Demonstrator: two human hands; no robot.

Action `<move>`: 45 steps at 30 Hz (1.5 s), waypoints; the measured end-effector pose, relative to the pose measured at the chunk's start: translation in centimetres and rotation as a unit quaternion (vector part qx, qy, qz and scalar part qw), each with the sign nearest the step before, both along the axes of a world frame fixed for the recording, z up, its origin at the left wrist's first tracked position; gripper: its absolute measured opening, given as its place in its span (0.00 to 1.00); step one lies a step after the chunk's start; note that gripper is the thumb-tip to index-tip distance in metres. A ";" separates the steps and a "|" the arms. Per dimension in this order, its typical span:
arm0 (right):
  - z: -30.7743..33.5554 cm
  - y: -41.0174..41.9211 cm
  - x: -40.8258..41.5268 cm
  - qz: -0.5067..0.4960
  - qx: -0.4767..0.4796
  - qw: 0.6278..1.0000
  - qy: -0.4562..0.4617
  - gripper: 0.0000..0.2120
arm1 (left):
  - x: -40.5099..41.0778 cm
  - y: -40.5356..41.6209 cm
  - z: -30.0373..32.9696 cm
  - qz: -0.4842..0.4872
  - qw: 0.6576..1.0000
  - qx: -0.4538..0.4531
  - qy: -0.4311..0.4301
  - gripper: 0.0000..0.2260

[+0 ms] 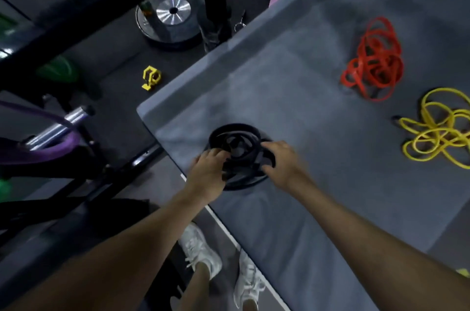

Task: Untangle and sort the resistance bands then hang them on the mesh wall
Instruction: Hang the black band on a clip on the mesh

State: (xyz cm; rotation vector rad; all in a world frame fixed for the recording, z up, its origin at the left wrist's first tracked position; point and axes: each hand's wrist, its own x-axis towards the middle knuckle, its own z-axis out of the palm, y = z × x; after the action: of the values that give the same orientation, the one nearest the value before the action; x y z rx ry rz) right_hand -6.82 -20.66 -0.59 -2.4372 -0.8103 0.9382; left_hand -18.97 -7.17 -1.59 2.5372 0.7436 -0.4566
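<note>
Head view, looking down. A coil of broad, flat black bands (pixel 241 155), matt and rubbery, lies in overlapping loops on a grey mat (pixel 292 97) with a soft, faintly mottled surface and a raised, rounded border along its far edge. The left hand (pixel 207 175) forms a grip on the near-left rim of the coil: its fingers curl over and into the black loops. The right hand (pixel 281 160) takes the coil's right side, fingers bent down onto the outer loop and apparently pinching it; motion blur hides the fingertips. The coil thus sits directly between the two grips, touching both, and extends away from them toward the far side.

Well apart from the right grip, beyond and to its right, lies a tangle of thin, flat red bands (pixel 372 61) in loose, irregular loops. Nearer, still right of that grip, lies a tangle of narrow yellow bands (pixel 437 132), rounder in section, running off the picture's edge. Neither tangle touches the black coil or the other.

Left of the left grip, off the mat, the dark floor carries a purple band (pixel 53 147) stretched over a chromed bar (pixel 63 122), a small yellow plastic clip (pixel 150 78), and farther off a black weight plate with a bright metal hub (pixel 173 11). Below the grips stand two white laced shoes (pixel 203 252).
</note>
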 end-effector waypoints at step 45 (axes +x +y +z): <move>64.5 13.2 -0.1 0.103 0.348 0.876 -0.318 0.10 | -2.7 9.3 65.0 -0.012 0.917 -0.104 -0.385 0.08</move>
State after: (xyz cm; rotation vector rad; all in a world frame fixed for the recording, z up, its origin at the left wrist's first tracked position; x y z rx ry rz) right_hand -6.90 -7.50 63.90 -1.9928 -1.3569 -0.1635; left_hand -21.67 2.15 63.39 2.2388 0.3314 0.4338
